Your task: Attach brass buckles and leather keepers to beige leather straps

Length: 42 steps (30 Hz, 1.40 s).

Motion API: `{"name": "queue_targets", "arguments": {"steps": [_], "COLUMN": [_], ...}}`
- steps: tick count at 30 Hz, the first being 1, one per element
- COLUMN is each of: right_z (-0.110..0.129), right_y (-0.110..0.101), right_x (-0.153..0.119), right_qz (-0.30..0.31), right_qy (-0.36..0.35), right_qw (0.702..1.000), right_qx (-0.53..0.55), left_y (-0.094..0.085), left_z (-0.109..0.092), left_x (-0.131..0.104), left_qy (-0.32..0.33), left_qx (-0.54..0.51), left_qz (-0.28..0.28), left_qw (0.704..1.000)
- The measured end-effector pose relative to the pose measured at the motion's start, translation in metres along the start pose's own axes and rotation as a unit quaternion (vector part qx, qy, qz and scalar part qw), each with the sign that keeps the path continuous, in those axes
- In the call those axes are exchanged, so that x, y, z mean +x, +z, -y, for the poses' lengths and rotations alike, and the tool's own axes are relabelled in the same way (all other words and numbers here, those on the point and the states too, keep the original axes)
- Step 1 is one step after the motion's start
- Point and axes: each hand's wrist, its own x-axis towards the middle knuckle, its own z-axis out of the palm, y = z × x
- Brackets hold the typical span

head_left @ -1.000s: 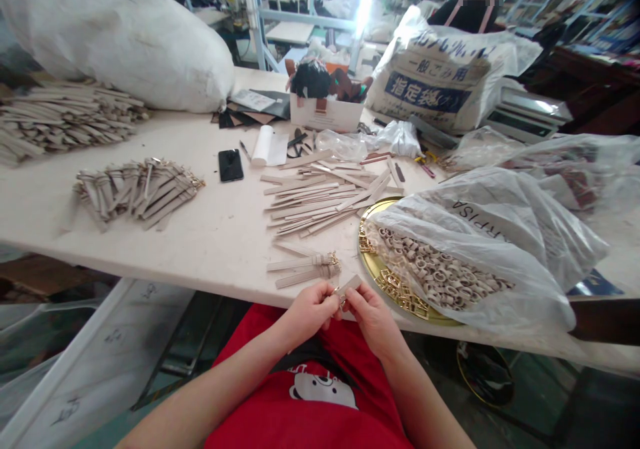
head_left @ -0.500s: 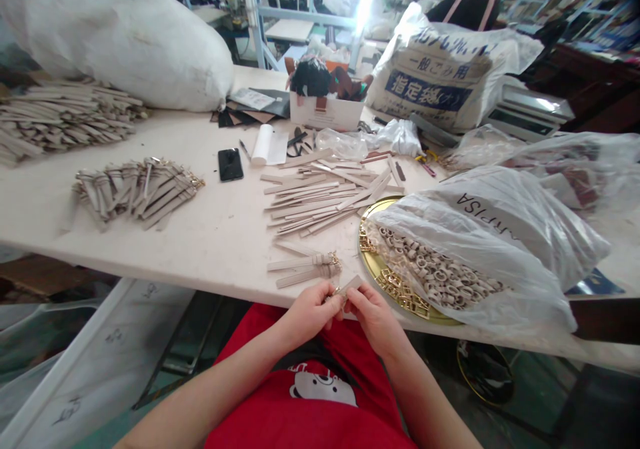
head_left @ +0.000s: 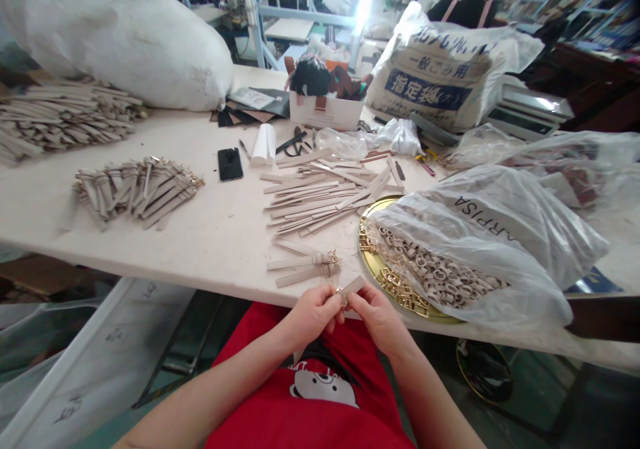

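Over the table's front edge, my left hand [head_left: 319,309] pinches a small gold buckle [head_left: 341,293]. My right hand [head_left: 374,310] is closed on a short beige strap [head_left: 354,285] whose one end meets the buckle; whether it passes through is hidden by my fingers. Just beyond my left hand lie a few straps with buckles [head_left: 305,272]. Farther back is a pile of loose beige strips [head_left: 320,202]. Right of my hands, a gold round tray [head_left: 369,261] bears gold buckles [head_left: 400,292] and a clear plastic bag [head_left: 505,235] of small beige loops [head_left: 440,272].
Buckled straps [head_left: 137,192] lie in a fan at left, with a strip heap [head_left: 65,115] behind. A phone [head_left: 230,164], a white paper roll [head_left: 263,145] and a white box [head_left: 325,112] stand farther back. Large sacks [head_left: 150,42] line the rear. A person [head_left: 465,9] is behind.
My hands have shifted very slightly, and the strap end between them shows a little more. The items on the table look the same.
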Motion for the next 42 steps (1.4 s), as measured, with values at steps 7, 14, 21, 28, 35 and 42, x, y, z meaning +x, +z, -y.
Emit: {"name": "queue_targets", "arguments": {"steps": [7,14,21,28,35,42], "right_z": [0.001,0.005,0.006,0.014,0.02,0.054], "right_y": [-0.002,0.003,0.003,0.005,-0.013,-0.101], "right_x": [-0.001,-0.002,-0.001,-0.002,-0.005,0.04], "right_qz": [0.025,-0.03,-0.091,-0.001,0.042,-0.228], "right_qy": [0.019,-0.065,-0.144,-0.08,-0.131,-0.065], "right_qw": [0.999,0.985,0.932,0.985,0.948,0.672], "right_qx": [0.024,-0.16,-0.321,-0.151,-0.286,-0.701], "left_y": [0.0,0.003,-0.001,-0.016,-0.014,-0.015], "left_z": [-0.002,0.008,0.002,-0.007,0.0,0.005], "left_x": [-0.001,0.001,-0.004,0.0,0.02,0.024], "left_qy": [-0.005,0.019,0.069,0.089,0.123,0.081], "left_qx": [-0.006,0.033,0.16,0.23,0.188,0.241], "left_qz": [0.013,-0.006,-0.029,0.0,0.022,-0.022], "left_qw": [1.0,0.999,0.984,0.969,0.974,0.967]}}
